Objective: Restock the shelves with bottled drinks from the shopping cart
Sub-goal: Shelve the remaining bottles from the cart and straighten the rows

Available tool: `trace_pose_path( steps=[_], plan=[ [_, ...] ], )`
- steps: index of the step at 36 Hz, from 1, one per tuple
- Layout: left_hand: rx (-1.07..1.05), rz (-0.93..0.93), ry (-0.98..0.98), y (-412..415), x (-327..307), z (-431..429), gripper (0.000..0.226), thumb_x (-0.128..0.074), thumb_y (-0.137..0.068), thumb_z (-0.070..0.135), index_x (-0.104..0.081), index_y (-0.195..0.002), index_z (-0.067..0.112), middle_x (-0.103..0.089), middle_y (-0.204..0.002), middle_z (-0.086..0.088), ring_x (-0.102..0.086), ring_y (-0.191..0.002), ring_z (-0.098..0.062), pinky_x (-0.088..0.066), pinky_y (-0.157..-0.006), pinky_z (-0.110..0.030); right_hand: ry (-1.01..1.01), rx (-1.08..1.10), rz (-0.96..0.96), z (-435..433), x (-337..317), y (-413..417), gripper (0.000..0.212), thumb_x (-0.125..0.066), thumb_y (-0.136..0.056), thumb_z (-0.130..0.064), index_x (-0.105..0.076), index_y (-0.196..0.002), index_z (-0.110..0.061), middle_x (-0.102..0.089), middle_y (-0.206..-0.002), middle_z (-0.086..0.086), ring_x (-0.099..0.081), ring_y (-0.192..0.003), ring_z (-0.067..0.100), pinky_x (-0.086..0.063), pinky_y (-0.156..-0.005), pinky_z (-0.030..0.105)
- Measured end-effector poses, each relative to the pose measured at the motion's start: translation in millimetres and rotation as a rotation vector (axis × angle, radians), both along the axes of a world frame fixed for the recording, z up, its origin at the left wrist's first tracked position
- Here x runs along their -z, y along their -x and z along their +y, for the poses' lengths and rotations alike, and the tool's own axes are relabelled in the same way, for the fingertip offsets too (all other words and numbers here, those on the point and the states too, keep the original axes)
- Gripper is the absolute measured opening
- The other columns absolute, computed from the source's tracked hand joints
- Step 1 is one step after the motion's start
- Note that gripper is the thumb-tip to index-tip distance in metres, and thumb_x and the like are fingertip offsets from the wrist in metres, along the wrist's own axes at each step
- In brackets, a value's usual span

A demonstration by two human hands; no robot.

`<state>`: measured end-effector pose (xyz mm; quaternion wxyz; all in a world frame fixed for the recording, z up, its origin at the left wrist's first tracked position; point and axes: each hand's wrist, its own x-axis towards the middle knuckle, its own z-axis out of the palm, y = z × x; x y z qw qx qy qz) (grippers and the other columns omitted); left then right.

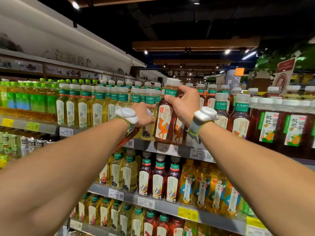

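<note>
My right hand (185, 103) grips the neck of an amber tea bottle (163, 124) with a white cap, a green collar and an orange camel on its label. The bottle stands upright at the front edge of the upper shelf (179, 149), next to a matching camel-label bottle (179, 132). My left hand (144, 115) reaches in just left of it, fingers curled round a second amber tea bottle (127, 139). That bottle is tilted, its reddish-brown body showing below my wrist and its pale top by my fingertips. The shopping cart is out of view.
Rows of pale yellow tea bottles (95, 109) fill the upper shelf to the left, dark tea bottles (238, 120) to the right. Lower shelves (153, 203) hold yellow and red-brown bottles behind price tags. The aisle runs on ahead on the right.
</note>
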<state>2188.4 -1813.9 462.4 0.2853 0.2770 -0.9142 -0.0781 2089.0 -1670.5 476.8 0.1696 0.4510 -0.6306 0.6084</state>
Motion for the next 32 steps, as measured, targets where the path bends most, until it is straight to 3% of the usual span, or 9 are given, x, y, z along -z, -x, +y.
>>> trace_pose_path(
  steps=[6,11,16,21,24,27,32],
  plan=[
    [-0.018,0.028,-0.027,0.4,4.2,1.9,0.064,-0.072,-0.084,0.045,-0.05,-0.143,0.041,-0.057,-0.143,-0.005,-0.058,-0.124,-0.029,-0.048,-0.095,-0.032,-0.01,0.039,0.094,-1.6,-1.5,-5.0,0.021,-0.076,-0.083,-0.021,-0.073,-0.104,-0.018,-0.074,-0.095,-0.005,-0.068,-0.085,0.009,-0.058,-0.079,0.032],
    [-0.007,0.027,-0.081,-0.2,2.9,3.8,0.063,-0.072,-0.083,0.043,-0.051,-0.142,0.041,-0.064,-0.132,-0.005,-0.063,-0.11,-0.025,-0.044,-0.078,-0.025,-0.012,0.061,0.119,-4.7,1.4,-1.5,0.022,-0.076,-0.084,-0.019,-0.073,-0.106,-0.017,-0.073,-0.096,-0.005,-0.066,-0.086,0.009,-0.053,-0.077,0.025],
    [0.013,0.012,-0.076,-5.7,1.9,4.3,0.066,-0.071,-0.082,0.035,-0.048,-0.144,0.042,-0.056,-0.144,-0.004,-0.058,-0.122,-0.027,-0.041,-0.084,-0.025,-0.01,0.099,0.152,-11.3,6.9,2.2,0.026,-0.076,-0.083,-0.021,-0.073,-0.108,-0.014,-0.075,-0.098,-0.003,-0.067,-0.087,0.011,-0.047,-0.071,0.02],
    [0.038,0.016,-0.098,-6.7,2.1,2.1,0.068,-0.071,-0.081,0.033,-0.048,-0.144,0.043,-0.052,-0.147,-0.003,-0.055,-0.126,-0.027,-0.043,-0.09,-0.025,-0.02,0.104,0.16,-17.5,12.2,4.6,0.029,-0.076,-0.082,-0.021,-0.072,-0.11,-0.015,-0.074,-0.099,-0.003,-0.065,-0.088,0.012,-0.051,-0.079,0.028],
    [0.043,0.023,-0.102,-7.9,3.5,0.8,0.067,-0.071,-0.082,0.033,-0.048,-0.145,0.042,-0.05,-0.149,-0.003,-0.051,-0.13,-0.028,-0.044,-0.101,-0.03,-0.071,0.085,0.189,-20.6,15.2,3.4,0.029,-0.075,-0.084,-0.016,-0.071,-0.113,-0.016,-0.071,-0.099,-0.005,-0.06,-0.089,0.009,-0.044,-0.078,0.021],
    [0.054,0.034,-0.102,-7.3,4.8,-0.6,0.069,-0.072,-0.08,0.034,-0.047,-0.144,0.044,-0.05,-0.15,-0.001,-0.051,-0.13,-0.027,-0.044,-0.101,-0.03,-0.092,0.077,0.196,-22.9,19.8,7.1,0.031,-0.075,-0.084,-0.016,-0.07,-0.115,-0.016,-0.072,-0.103,-0.002,-0.063,-0.093,0.013,-0.047,-0.081,0.024],
    [0.061,0.064,-0.12,-6.2,8.8,-0.8,0.073,-0.071,-0.075,0.034,-0.048,-0.143,0.046,-0.053,-0.147,0.003,-0.057,-0.123,-0.026,-0.048,-0.095,-0.03,-0.201,0.15,0.224,-28.9,23.7,11.6,0.033,-0.074,-0.086,-0.023,-0.068,-0.117,-0.015,-0.059,-0.111,0.009,-0.05,-0.096,0.017,-0.029,-0.072,0.023]
  ],
)
